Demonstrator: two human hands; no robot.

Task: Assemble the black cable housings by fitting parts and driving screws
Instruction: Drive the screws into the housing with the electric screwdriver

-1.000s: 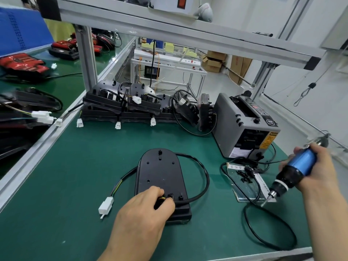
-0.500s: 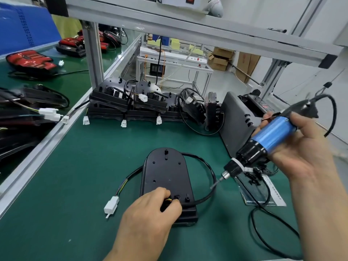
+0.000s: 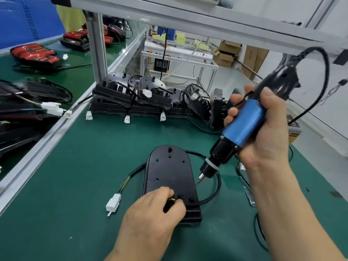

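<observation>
Housing (image 3: 169,174) on mat (image 3: 84,166) | left hand (image 3: 150,210) pinches wires (image 3: 172,199) | right hand (image 3: 267,132) grips screwdriver (image 3: 243,127) | stacked housings (image 3: 131,98) behind

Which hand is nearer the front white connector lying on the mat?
Left. The left hand sits just right of the white connector; the right hand grips the screwdriver farther right.

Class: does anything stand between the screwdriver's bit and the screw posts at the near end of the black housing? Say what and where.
Nothing visible does. The screwdriver bit hangs over the right edge of the housing, with bare plastic between it and the posts. The left hand pinches wires just left of them; the cable loops outside.
</observation>
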